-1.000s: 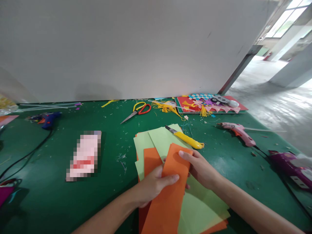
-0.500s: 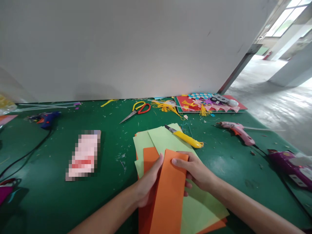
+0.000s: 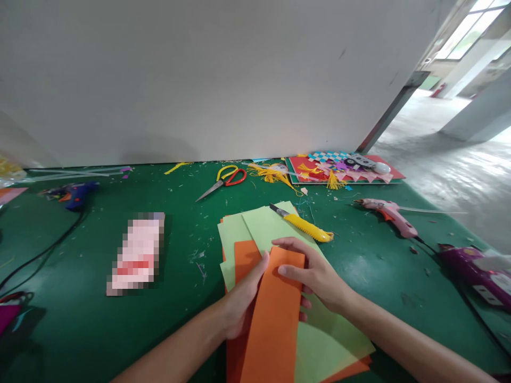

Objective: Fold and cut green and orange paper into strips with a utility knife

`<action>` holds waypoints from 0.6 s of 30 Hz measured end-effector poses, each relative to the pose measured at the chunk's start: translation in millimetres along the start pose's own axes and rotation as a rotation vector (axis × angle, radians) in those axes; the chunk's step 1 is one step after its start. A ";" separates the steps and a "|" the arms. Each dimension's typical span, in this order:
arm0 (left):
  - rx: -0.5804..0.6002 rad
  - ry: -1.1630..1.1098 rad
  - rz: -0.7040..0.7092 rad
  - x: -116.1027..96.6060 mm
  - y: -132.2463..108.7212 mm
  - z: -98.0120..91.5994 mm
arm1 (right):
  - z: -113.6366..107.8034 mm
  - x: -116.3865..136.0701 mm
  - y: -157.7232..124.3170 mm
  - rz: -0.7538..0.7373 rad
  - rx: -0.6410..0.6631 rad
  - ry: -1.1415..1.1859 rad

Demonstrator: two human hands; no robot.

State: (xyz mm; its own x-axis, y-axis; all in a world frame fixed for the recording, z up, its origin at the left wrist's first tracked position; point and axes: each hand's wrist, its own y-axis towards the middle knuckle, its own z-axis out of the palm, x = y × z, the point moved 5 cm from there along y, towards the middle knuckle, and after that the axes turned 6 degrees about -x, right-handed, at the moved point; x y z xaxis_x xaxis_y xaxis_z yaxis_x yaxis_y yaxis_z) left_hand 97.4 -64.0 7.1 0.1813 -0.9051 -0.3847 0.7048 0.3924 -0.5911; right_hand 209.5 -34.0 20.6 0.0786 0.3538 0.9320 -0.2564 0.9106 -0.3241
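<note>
Both hands grip a long orange paper strip [image 3: 275,314] near its far end. My left hand [image 3: 244,306] holds the strip's left edge, thumb along the side. Across the right edge, my right hand [image 3: 315,274] has its thumb flat on top and a finger curled over the far edge. Some fingertips show under the right side; the rest are hidden. Beneath lie light green paper sheets [image 3: 335,340] and another orange piece [image 3: 245,260]. A yellow utility knife [image 3: 307,227], blade out, rests on the green sheets just beyond my right hand.
Scissors [image 3: 223,182] with red and yellow handles lie farther back. A pink glue gun [image 3: 393,218] and a purple one [image 3: 477,271] are at right, a blue glue gun [image 3: 80,196] at left. A red board [image 3: 393,170] with paper decorations lies by the grey panel [image 3: 223,80].
My right hand has shifted slightly left, and its index finger now curls over the strip's far edge. The strip's near end has swung slightly left.
</note>
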 end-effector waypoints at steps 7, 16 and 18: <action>-0.068 -0.016 -0.023 0.0 2.3 -1.2 | -0.9 7.8 -2.7 -0.182 -0.078 -0.308; -0.043 -0.003 0.049 -3.5 0.7 3.8 | -0.2 22.2 -6.2 -0.514 -0.149 -0.582; -0.034 -0.012 0.056 -3.6 0.9 4.2 | 0.0 23.2 -7.0 -0.561 -0.154 -0.616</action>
State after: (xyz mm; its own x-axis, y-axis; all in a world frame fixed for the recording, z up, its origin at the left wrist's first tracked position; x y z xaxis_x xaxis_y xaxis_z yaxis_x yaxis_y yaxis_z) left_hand 100.2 -61.0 11.0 0.2279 -0.8835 -0.4092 0.6694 0.4473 -0.5931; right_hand 213.2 -32.1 44.5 -0.3952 -0.2984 0.8688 -0.1988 0.9511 0.2362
